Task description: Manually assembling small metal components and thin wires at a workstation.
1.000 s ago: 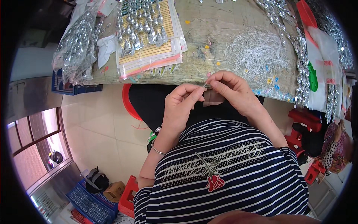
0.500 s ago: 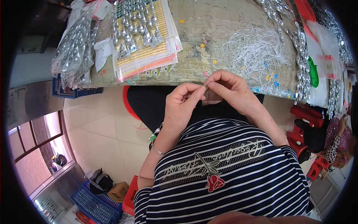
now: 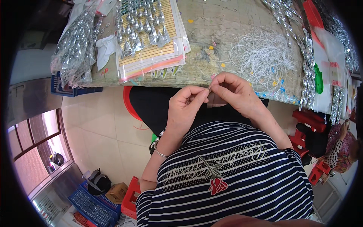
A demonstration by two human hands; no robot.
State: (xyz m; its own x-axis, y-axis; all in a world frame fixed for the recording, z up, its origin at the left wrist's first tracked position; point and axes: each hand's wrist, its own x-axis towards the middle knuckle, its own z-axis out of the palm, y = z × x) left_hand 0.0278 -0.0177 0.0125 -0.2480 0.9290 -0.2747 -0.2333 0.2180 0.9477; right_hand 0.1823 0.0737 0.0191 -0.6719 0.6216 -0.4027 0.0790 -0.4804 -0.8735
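Observation:
Just off the table's near edge, my left hand point(image 3: 186, 105) and my right hand point(image 3: 236, 92) meet fingertip to fingertip. Each is closed in a pinch of thumb and forefinger. Something very thin sits between the tips, too small to make out. Beyond my right hand a loose tangle of white thread point(image 3: 262, 56) lies on the table point(image 3: 202, 64). To the far left of my hands, strings of clear, silvery teardrop beads point(image 3: 141, 24) rest on a yellow striped sheet point(image 3: 151, 56) over stacked papers.
A plastic bag of bead strings point(image 3: 75, 49) hangs over the table's left edge above a blue crate point(image 3: 62, 89). On the right are more bead strings point(image 3: 308, 64) and a green plastic piece point(image 3: 318, 79). Red stools point(image 3: 130, 196) stand on the floor; another person point(image 3: 336, 145) sits at right.
The view has shifted slightly, so the table's things appear a little further right. My hands keep the same pinch, fingertips together.

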